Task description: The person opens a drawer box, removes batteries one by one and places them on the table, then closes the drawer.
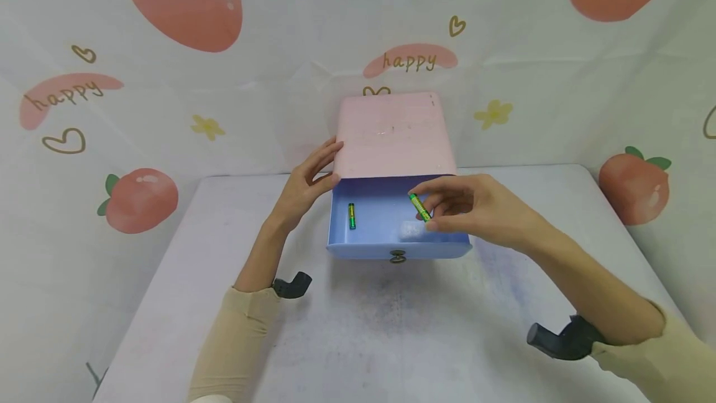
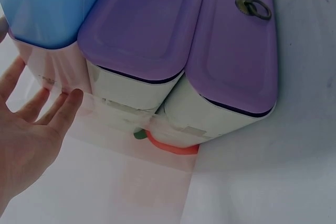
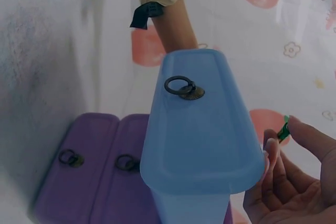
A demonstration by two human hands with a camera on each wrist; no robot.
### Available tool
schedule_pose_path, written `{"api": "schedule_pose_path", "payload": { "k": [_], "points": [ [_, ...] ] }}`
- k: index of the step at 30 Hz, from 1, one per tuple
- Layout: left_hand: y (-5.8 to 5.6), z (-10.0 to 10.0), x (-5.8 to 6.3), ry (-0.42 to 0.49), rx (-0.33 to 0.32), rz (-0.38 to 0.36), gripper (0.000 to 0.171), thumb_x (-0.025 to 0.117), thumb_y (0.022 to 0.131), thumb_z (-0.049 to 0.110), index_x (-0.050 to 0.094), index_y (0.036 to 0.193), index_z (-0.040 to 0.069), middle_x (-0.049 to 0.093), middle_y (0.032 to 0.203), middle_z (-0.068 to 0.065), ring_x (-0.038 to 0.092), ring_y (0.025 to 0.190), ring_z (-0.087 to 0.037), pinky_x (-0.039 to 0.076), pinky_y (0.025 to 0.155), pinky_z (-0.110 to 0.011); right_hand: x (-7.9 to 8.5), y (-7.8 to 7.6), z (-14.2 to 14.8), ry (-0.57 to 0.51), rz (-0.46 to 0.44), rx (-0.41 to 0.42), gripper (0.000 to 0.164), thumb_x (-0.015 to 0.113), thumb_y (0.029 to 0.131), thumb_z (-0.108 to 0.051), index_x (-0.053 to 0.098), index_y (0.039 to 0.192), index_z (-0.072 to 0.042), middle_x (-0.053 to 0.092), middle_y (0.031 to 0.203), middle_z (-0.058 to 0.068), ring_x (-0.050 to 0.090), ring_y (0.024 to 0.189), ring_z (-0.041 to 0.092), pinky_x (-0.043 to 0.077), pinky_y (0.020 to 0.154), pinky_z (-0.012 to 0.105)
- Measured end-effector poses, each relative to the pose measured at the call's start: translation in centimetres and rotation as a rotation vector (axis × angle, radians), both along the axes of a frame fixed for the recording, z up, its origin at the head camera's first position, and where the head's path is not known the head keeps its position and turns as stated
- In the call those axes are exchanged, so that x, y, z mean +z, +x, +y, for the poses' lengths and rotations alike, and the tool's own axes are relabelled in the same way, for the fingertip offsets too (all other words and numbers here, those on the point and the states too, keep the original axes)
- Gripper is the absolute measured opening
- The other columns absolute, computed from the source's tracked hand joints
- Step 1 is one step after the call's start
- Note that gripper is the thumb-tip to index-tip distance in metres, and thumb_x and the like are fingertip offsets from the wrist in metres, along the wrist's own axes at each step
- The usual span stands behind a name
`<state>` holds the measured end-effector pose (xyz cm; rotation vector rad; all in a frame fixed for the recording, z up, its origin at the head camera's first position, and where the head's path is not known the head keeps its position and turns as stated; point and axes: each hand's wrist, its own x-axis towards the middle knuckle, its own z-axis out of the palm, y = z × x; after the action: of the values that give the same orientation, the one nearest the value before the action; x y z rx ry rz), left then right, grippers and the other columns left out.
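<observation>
My right hand point(image 1: 475, 210) is over the right part of a pulled-out blue drawer point(image 1: 380, 250), pinching a small green and yellow battery point(image 1: 421, 208) between thumb and fingers. In the right wrist view the battery's green end point(image 3: 284, 131) shows at the fingertips, beside the drawer front. A second green battery point(image 1: 352, 216) lies inside the drawer toward its left. My left hand point(image 1: 304, 185) rests its extended fingers against the left side of the pink cabinet point(image 1: 394, 135). The left wrist view shows those fingers point(image 2: 68, 108) spread along the cabinet's wall.
A metal ring pull point(image 1: 398, 257) hangs on the blue drawer's front. Below the blue drawer, two purple drawers point(image 2: 142, 24) are closed. The cabinet stands at the back of a white table point(image 1: 358, 328), before a printed cloth point(image 1: 291, 48). A pale patch point(image 1: 412, 230) shows on the drawer floor.
</observation>
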<state>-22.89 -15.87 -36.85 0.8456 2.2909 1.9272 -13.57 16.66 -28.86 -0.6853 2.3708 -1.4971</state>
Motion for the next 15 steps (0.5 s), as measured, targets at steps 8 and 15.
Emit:
{"api": "schedule_pose_path", "payload": {
  "k": [8,15],
  "points": [
    [-0.2,0.2,0.1,0.005,-0.01,0.001,0.057,0.062,0.098,0.012,0.042,0.151,0.012,0.028,0.162,0.005,0.033,0.145,-0.021,0.034,0.114,-0.047,-0.2,1.0,1.3,-0.07,0.056,-0.01,0.04,0.077,0.085,-0.005,0.066,0.124,-0.006,0.066,0.093,0.01,0.064,0.084,0.022,0.054,0.077,0.023],
    [-0.1,0.1,0.0,-0.002,0.001,-0.005,0.057,0.063,0.097,0.014,0.043,0.151,0.014,0.027,0.161,0.006,0.033,0.144,-0.02,0.035,0.113,-0.047,-0.8,1.7,2.5,-0.092,0.022,-0.069,0.044,0.077,0.086,-0.005,0.063,0.128,-0.005,0.066,0.096,0.012,0.066,0.087,0.021,0.054,0.077,0.023]
  ]
}}
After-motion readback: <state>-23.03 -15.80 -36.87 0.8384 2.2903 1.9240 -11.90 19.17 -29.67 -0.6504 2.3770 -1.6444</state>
